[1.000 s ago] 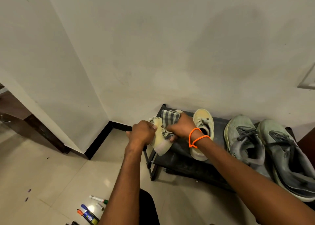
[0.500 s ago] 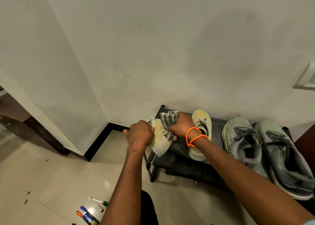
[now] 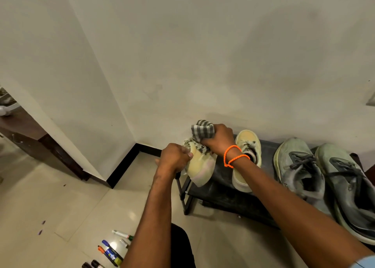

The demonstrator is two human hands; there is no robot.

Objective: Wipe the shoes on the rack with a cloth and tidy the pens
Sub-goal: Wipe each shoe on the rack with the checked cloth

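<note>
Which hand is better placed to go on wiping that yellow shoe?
The right hand: it already holds the checked cloth against the yellow shoe, while the left hand grips that shoe.

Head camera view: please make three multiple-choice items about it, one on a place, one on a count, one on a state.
1. Where do the marker pens lie?
A. on the tiled floor
B. on the rack
C. inside a shoe

2. How many grey-green sneakers stand on the black shoe rack?
A. one
B. two
C. four

3. The small pale yellow shoe at the left hand is:
A. flat on the rack
B. on the floor
C. lifted, gripped

Key: A, pens lie beside the arm; B, a pair at right; C, the right hand presses the checked grey cloth on it.
</note>
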